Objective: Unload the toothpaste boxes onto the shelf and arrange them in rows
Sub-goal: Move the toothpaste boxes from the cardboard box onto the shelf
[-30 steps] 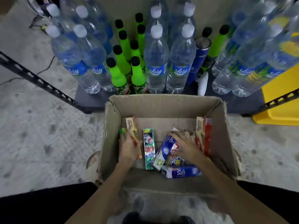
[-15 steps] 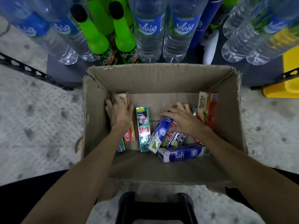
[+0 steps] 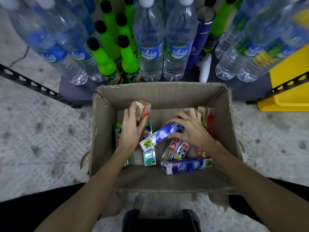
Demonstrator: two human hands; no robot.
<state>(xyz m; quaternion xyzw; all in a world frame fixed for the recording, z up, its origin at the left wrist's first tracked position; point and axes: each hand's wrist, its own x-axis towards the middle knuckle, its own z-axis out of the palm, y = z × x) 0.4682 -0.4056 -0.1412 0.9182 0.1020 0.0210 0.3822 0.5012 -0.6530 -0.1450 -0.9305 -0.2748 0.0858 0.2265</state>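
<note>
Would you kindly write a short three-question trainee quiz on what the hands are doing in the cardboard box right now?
1. True or false: the left hand holds an orange-and-cream box.
2. Which box does the right hand grip: A) the blue box marked Double Mint, B) a green bottle, C) the Safi box lying at the near wall?
3. Fill in: the unheld toothpaste boxes lie inside the ____ box.

Key: 1 true; 2 A; 3 cardboard.
</note>
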